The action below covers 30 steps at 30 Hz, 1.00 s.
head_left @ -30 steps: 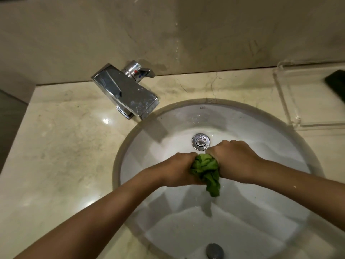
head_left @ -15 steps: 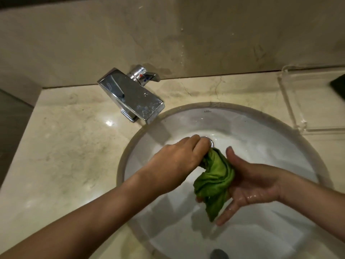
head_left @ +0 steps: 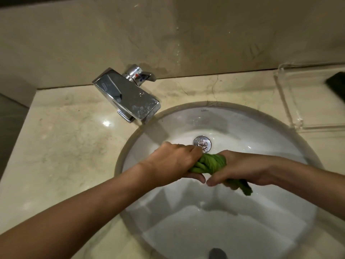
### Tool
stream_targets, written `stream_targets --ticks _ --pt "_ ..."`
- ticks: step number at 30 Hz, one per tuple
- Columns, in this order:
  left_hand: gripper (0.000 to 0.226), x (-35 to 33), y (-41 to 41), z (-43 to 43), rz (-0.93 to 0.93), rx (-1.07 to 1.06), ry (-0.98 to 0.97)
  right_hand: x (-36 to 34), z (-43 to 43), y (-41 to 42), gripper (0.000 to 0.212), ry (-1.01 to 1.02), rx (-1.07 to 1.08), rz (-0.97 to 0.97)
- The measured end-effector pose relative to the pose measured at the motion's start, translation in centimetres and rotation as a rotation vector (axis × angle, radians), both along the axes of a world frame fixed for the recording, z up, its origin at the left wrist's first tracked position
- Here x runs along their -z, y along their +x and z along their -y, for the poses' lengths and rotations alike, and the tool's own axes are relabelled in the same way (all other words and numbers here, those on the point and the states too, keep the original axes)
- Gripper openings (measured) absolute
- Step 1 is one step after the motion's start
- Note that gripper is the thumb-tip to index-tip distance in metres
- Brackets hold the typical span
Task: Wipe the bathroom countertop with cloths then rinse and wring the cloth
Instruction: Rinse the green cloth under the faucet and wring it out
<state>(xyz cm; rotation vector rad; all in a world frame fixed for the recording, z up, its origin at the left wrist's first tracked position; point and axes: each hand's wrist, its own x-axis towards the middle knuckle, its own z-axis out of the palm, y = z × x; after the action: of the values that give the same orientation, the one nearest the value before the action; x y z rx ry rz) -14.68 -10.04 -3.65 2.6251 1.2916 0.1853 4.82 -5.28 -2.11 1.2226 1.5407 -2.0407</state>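
Dim warm light, glare on countertop [head_left: 106, 122]

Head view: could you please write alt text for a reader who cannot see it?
The left hand and right hand grip a twisted green cloth above a white oval sink. A square chrome tap stands on the beige marble countertop.

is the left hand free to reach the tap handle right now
Probably not: the left hand grips the green cloth, twisted between it and the right hand over the sink. Nothing blocks the way to the tap handle, so letting go should suffice.
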Motion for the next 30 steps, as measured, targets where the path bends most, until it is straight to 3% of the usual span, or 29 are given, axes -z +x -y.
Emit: stream_targets --ticks 2,4,6,7,10,14,20,23,25,27,30 --pt "0.064 -0.4 0.6 -0.1 -0.133 0.009 0.036 0.2 0.2 -0.5 0.029 0.347 -0.178 0.097" --pt "0.061 -0.1 1.0 0.3 -0.152 -0.067 -0.191 0.7 0.3 -0.7 0.035 0.809 -0.448 0.182" --pt "0.052 0.2 1.6 1.1 0.104 -0.195 -0.576 1.3 0.2 -0.6 0.033 1.303 -0.606 0.12" --pt "0.05 0.3 1.8 1.5 0.306 -0.261 -0.709 1.8 0.0 -0.4 0.027 1.443 -0.591 0.015" --pt "0.045 0.6 3.0 2.4 0.802 -0.414 -0.953 3.0 -1.1 -0.2 0.013 1.7 -0.452 -0.246" --pt "0.045 -0.5 4.3 2.0 0.981 -0.483 -1.021 3.4 -2.5 -0.7 0.024 1.917 -0.244 -0.374" --pt "0.043 -1.3 4.0 2.4 1.073 -0.411 -1.203 2.9 -2.1 -1.0 0.029 1.99 -0.112 -0.436" --pt "0.042 -1.2 2.6 1.7 0.865 -0.377 -1.211 3.4 -1.7 -0.9 0.019 1.902 -0.198 -0.276" --pt "0.025 -0.9 1.7 1.1 0.562 -0.408 -1.022 3.4 -1.3 -1.3 0.009 1.731 -0.32 0.005" --pt "0.019 -0.1 1.4 0.7 0.396 -0.471 -0.749 2.8 -0.9 -1.7 0.016 1.447 -0.382 0.197" --pt "0.03 0.6 1.5 0.6 0.216 -0.545 -0.477 1.4 -1.1 -1.5 0.043 0.902 -0.373 0.083"
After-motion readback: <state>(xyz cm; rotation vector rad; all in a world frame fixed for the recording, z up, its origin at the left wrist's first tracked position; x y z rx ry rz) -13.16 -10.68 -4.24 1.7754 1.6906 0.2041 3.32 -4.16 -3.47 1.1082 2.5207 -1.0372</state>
